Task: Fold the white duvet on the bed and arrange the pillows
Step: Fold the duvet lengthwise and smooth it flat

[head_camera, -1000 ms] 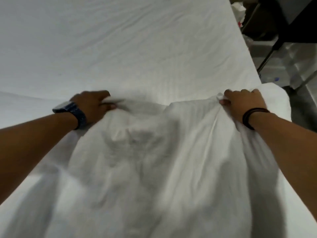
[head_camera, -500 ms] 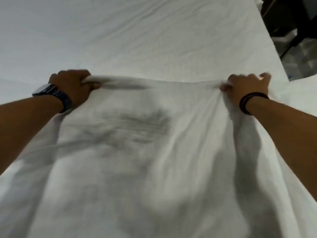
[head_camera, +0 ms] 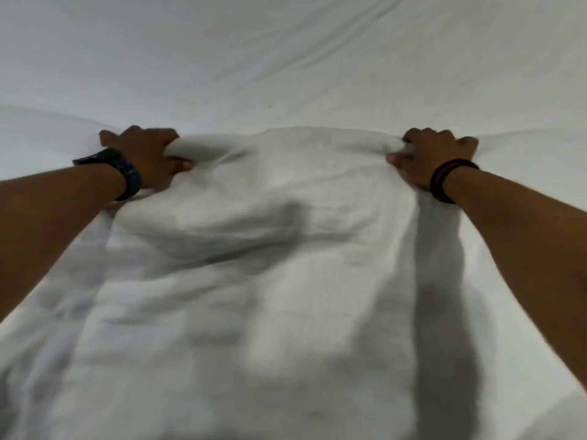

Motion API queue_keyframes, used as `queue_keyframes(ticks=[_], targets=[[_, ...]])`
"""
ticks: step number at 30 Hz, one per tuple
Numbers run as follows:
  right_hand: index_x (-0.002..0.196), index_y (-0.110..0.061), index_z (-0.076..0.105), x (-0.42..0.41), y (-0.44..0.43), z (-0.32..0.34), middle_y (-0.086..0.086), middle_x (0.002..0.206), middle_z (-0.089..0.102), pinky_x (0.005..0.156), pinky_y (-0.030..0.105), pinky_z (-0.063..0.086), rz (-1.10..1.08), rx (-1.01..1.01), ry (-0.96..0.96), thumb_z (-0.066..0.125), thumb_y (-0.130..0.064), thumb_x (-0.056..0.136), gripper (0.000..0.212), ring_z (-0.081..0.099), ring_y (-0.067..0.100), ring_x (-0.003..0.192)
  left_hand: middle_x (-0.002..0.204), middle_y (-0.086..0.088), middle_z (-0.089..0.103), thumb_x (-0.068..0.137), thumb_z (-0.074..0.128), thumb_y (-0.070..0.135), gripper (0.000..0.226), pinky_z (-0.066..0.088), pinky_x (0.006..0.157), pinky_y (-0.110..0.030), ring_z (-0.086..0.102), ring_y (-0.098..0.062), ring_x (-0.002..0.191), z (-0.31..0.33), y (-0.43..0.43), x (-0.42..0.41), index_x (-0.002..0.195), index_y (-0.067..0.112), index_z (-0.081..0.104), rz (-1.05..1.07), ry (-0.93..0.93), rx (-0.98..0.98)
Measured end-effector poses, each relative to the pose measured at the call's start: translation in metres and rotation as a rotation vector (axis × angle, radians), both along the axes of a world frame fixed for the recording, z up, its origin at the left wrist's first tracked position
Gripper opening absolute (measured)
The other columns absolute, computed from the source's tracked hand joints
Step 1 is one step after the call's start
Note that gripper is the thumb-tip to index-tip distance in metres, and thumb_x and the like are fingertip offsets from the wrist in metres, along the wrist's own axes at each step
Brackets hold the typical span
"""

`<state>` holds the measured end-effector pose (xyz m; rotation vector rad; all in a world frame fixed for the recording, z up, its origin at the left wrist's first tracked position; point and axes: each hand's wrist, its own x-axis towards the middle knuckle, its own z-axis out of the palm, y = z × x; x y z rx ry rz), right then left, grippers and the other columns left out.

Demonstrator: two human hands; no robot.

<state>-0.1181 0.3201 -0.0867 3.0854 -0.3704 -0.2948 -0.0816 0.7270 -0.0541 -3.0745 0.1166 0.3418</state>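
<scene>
My left hand grips duvet edge at middle left of frame, fingers curled into cloth. My right hand pinches edge at middle right. Duvet fills lower frame over sheet. Risk: uneven pull skews fold; bunched cloth slips from grip.

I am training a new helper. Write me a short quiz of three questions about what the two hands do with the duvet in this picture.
1. True or false: the left hand and the right hand both grip the far edge of the white duvet.
2. Which wrist wears the thin dark bands? A) left B) right C) neither
3. What lies beyond the held edge?

Key: 1 true. 2 B. 3 the creased white sheet.
</scene>
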Motion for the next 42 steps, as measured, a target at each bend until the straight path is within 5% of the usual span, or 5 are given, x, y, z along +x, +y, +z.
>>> queue_keyframes(ticks=[6,14,22,31,42], targets=[[0.123,-0.018,0.048,-0.004,0.045,0.002,0.016,0.125,0.048,0.107,0.054,0.018,-0.318,0.037,-0.496,0.057,-0.03,0.087,0.039,0.04,0.032,0.124,0.124,-0.015,0.056,0.078,0.073,0.042,0.046,0.045,0.091,-0.042,0.052,-0.034,0.115,0.009,0.029,0.017,0.116,0.021,0.06,0.152,-0.402,-0.512],[0.153,-0.026,0.003,0.036,0.149,0.014,0.008,0.154,0.027,0.115,0.05,0.007,0.114,0.285,-0.036,0.055,-0.073,0.075,0.105,0.024,0.023,0.143,0.144,-0.015,0.044,0.069,0.073,0.06,0.105,0.039,0.103,-0.054,0.045,-0.046,0.124,-0.012,0.184,0.021,0.15,0.029,0.016,0.291,0.072,0.035],[0.11,-0.018,0.057,0.048,0.211,0.013,0.016,0.11,0.06,0.105,0.052,0.022,-0.169,-0.117,-0.289,0.045,-0.038,0.093,0.028,0.051,0.035,0.112,0.089,-0.004,0.058,0.093,0.056,0.023,0.006,0.039,0.067,-0.031,0.049,-0.026,0.076,0.006,0.197,0.052,0.09,0.019,0.059,0.031,-0.026,-0.134],[0.145,-0.025,0.029,0.064,0.296,0.0,0.012,0.139,0.046,0.11,0.052,0.014,0.042,0.122,-0.035,0.045,-0.069,0.084,0.077,0.04,0.029,0.131,0.147,-0.013,0.038,0.075,0.068,0.059,0.092,0.029,0.108,-0.057,0.033,-0.043,0.133,-0.018,0.292,0.08,0.148,0.028,0.02,0.262,-0.005,-0.208],[0.131,-0.013,0.039,0.07,0.352,0.005,0.018,0.134,0.044,0.105,0.051,0.022,-0.197,-0.057,-0.603,0.04,-0.031,0.095,0.04,0.034,0.033,0.133,0.112,-0.01,0.061,0.091,0.05,0.023,0.013,0.044,0.084,-0.03,0.058,-0.031,0.107,0.002,0.309,0.096,0.094,0.023,0.063,0.316,-0.4,-0.5]])
